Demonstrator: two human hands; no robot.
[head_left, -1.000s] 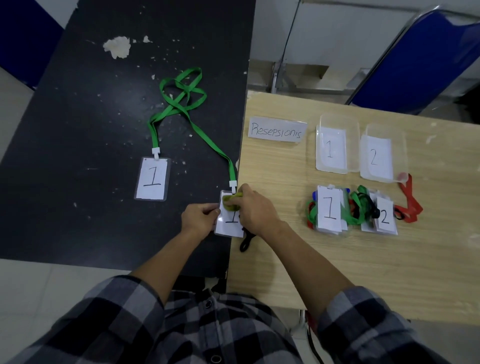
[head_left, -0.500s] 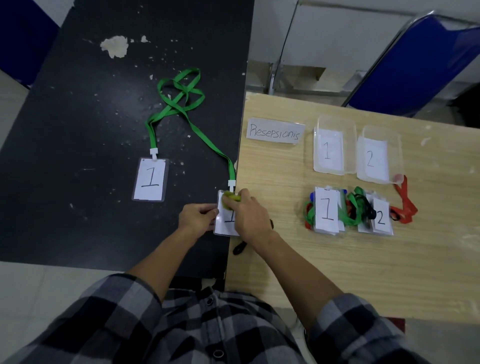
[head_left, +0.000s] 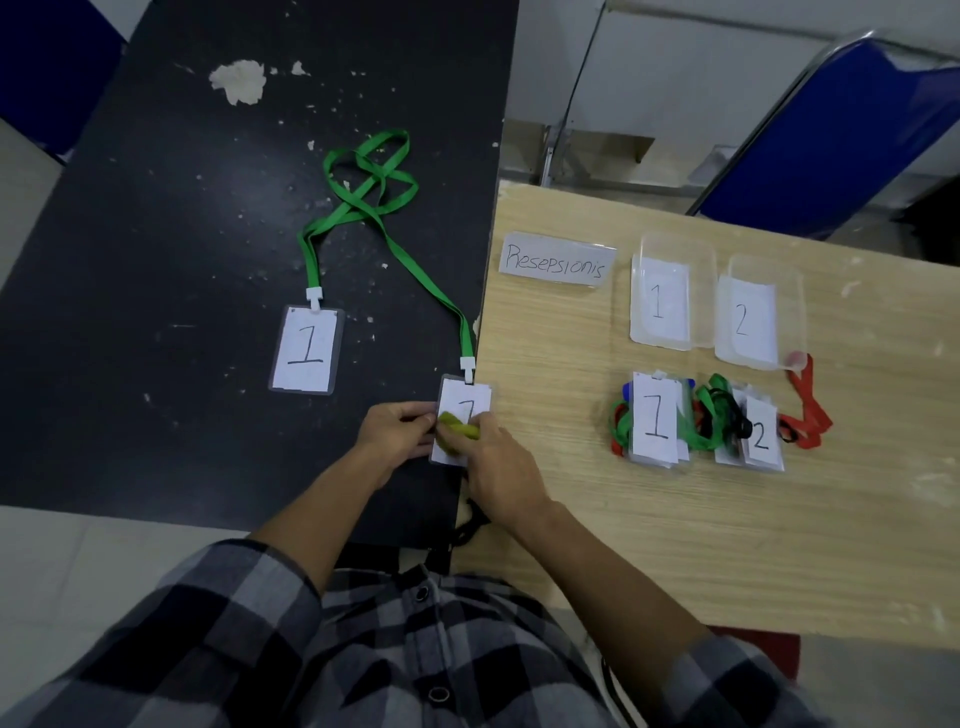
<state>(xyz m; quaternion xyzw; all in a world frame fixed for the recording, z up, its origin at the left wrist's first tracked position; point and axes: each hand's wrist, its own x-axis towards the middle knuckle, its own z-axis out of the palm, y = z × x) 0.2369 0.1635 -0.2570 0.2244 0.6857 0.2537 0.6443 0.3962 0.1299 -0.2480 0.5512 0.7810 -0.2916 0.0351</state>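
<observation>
Badge holder (head_left: 464, 397) (clear flat plastic) under crumpled yellow cloth (head_left: 460, 430).

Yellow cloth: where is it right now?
In the head view, low centre: the right hand holds the yellow cloth on a badge that the left hand grips.

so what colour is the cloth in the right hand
Yellow-green; the cloth shows best in the head view.

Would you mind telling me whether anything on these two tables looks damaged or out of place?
The black table has a pale chipped patch near its far end, with flecks scattered around it, like flaked coating. The badge that the right hand presses a cloth on straddles the seam with the wooden table.
</observation>
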